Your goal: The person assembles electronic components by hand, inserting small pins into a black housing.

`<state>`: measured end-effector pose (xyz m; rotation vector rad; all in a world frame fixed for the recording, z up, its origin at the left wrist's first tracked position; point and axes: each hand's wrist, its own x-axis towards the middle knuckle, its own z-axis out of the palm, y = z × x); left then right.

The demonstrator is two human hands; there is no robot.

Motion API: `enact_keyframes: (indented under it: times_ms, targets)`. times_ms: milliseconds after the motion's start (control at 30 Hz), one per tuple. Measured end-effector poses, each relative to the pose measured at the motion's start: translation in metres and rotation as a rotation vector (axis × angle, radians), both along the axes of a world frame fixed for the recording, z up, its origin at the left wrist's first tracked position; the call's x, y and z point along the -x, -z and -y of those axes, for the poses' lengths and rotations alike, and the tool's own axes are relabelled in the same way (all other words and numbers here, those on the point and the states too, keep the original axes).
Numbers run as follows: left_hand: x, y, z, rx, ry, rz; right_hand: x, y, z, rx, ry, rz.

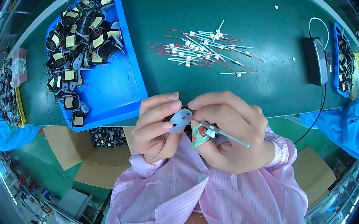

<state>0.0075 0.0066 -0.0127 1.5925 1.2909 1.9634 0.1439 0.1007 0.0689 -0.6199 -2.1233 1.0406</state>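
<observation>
My left hand (156, 125) grips a small part with a pale grey oval plate (180, 120) that has several holes in it. A thin dark wire hangs down below that hand. Close against the plate, my right hand (230, 133) pinches a white tube with a connector (225, 134), and a short red wire runs from its fingertips to a hole in the plate. A green and red patterned wrap (199, 135) covers part of the right thumb. Beyond both hands lies a loose pile of white tubes with red wires and white connectors (202, 47) on the green table (156, 3).
A blue tray (122, 92) at the left holds many black parts with pale yellow pads (74, 40). At the right stand a black box with cables (316, 61) and another blue tray (339, 41). Below the table edge is an open cardboard box (67, 145). Blue sleeves of other people show at both sides.
</observation>
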Motion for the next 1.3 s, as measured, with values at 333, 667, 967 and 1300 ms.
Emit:
enact_keyframes:
  times_ms: [333, 667, 967, 1300]
  targets:
    - [0.0021, 0.0056, 0.0019, -0.031, 0.037, 0.051, 0.0004, -0.0012, 0.0004, 0.052, -0.007, -0.012]
    - [0.0026, 0.0038, -0.0018, -0.052, 0.036, 0.038, 0.0006, -0.0009, -0.0018, 0.06, -0.005, -0.025]
    - [0.0027, 0.0025, -0.001, -0.037, 0.018, 0.022, 0.0011, -0.0009, -0.0033, 0.008, -0.009, 0.011]
    - [-0.0002, 0.0029, -0.0034, -0.041, -0.007, 0.007, 0.0014, 0.0, -0.0017, -0.079, 0.007, 0.007]
